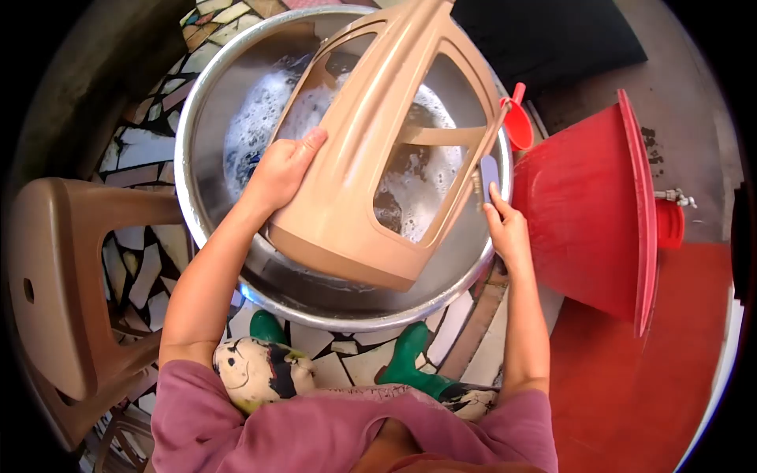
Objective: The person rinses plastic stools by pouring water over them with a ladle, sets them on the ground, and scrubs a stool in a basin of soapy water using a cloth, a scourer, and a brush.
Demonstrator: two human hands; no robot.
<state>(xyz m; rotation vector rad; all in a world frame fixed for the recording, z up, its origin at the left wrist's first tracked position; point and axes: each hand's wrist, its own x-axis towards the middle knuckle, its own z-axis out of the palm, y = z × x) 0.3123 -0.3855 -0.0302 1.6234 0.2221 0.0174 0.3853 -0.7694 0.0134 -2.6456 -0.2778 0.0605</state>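
A tan plastic stool [347, 173] lies tilted across a large metal basin [189, 150]. Soapy water [260, 118] with suds shows inside the basin, beneath the stool's openings. My left hand [285, 169] grips the stool's near left edge, thumb on top of the plastic. At the stool's right edge, my right hand [509, 232] is closed around the handle of a brush [489, 180] with a purplish back. The brush's bristles face the stool's side, close to it or touching; the exact contact is unclear.
Another tan stool [59, 276] stands at the left. A large red tub [583, 213] is at the right, with a red scoop [516, 122] by the basin's rim. A small tap [676, 197] sits beyond the tub. Green boots [410, 359] stand on the mosaic floor [146, 272].
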